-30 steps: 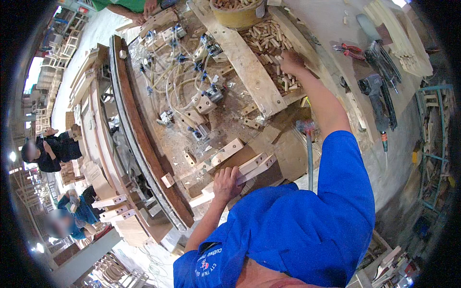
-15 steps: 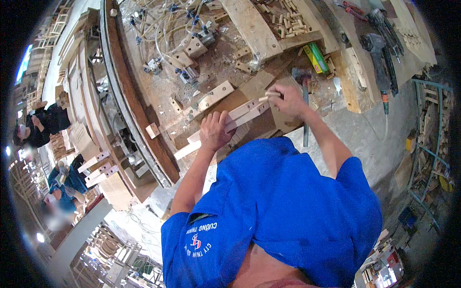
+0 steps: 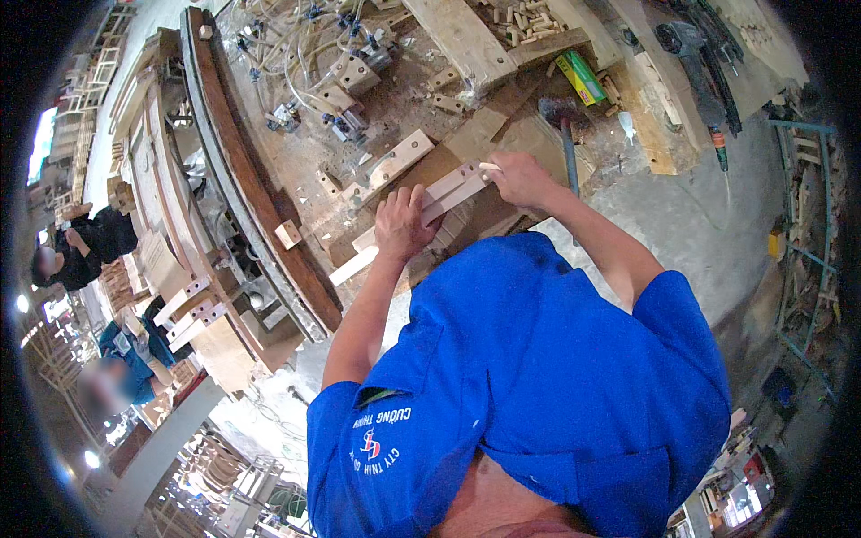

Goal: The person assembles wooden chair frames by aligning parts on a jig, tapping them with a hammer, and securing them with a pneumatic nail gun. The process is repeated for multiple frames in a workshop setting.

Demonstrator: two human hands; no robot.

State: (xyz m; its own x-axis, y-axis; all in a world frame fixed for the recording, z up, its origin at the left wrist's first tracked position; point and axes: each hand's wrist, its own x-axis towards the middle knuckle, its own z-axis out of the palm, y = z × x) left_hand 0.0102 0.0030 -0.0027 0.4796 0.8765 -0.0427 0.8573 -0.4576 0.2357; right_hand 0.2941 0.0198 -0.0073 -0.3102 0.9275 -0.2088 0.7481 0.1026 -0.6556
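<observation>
Two pale wooden strips [image 3: 459, 191] lie side by side on the bench, slanting up to the right, with dark round holes near their far right ends. My left hand [image 3: 404, 222] is closed over them and presses them down near the middle. At their right end my right hand [image 3: 526, 182] pinches a short wooden dowel [image 3: 489, 169], which sits against the holed end of a strip. Whether the dowel's tip is inside a hole cannot be made out. Beyond the strips lies another drilled wooden block [image 3: 401, 157].
A hammer [image 3: 569, 148] lies just right of my right hand. Behind it are a green and yellow box [image 3: 581, 79] and a wooden tray of loose dowels [image 3: 549, 45]. Clear hoses and metal fittings [image 3: 345, 76] cover the back left. A power drill [image 3: 698, 76] lies at right.
My right hand has moved slightly left and down, bringing the dowel against the end of the strips. My left hand keeps its hold. The whole view has shifted a little.
</observation>
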